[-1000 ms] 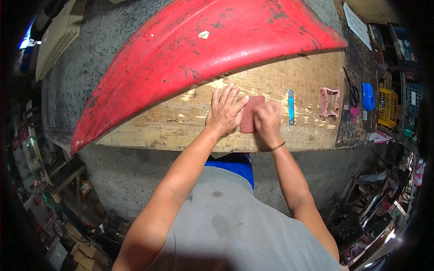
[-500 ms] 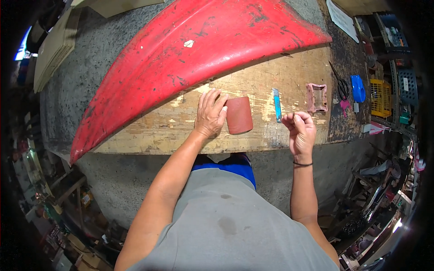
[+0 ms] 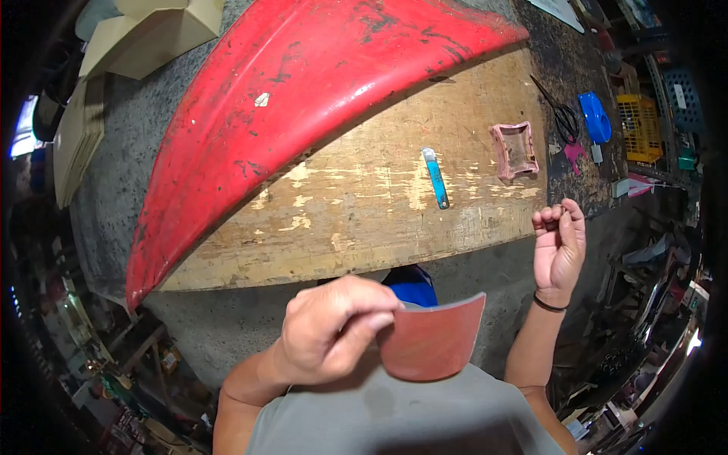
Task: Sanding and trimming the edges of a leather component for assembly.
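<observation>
My left hand pinches one side of a curved, reddish-brown sheet that looks like sandpaper. It is raised off the table, close in front of my grey shirt. Out past the table's near edge on the right, my right hand is lifted with its fingers curled and the thumb against them; any small thing in them is too small to make out. A blue utility knife lies on the worn wooden tabletop. Beyond it rests a large, scuffed red molded panel, tapering to a point at the left.
A pink open box-like piece sits on the right of the table. Farther right lie black scissors, a blue tape-dispenser-like thing and a pink scrap. Cardboard stands at the far left, and a yellow basket at the right.
My left hand has picked up the reddish-brown sheet from the table and brought it toward my body. My right hand has moved right, away from the knife. The view has shifted somewhat.
</observation>
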A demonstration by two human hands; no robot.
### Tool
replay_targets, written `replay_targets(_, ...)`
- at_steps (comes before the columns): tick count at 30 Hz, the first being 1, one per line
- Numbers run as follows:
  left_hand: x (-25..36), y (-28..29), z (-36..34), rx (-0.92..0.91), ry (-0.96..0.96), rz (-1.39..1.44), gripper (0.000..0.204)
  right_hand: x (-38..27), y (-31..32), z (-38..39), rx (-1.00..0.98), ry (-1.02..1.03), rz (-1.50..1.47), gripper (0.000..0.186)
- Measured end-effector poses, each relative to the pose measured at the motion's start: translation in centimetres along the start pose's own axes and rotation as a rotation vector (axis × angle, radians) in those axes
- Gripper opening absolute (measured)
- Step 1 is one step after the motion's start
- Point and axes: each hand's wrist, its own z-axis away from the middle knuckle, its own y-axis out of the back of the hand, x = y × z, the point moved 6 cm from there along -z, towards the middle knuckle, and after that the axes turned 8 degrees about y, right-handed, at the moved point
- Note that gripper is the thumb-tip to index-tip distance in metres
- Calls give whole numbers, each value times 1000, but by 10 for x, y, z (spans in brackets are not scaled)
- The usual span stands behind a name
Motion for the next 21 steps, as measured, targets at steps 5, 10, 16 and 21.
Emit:
replay_targets(5,-86,3,-22,196,336,0,9,2,-6,7,-39,-64,-34,18)
replay_targets(10,-216,39,-24,366,286,-429,15,39,-44,14,-121,-202,-130,14)
replay_targets(16,-112,-6,-36,309,68,-358,34,87,-82,29,-264,-326,-23,15)
replay_targets(21,-80,-49,-49,145,-35,-44,44,101,-125,41,-372,-406,-89,17)
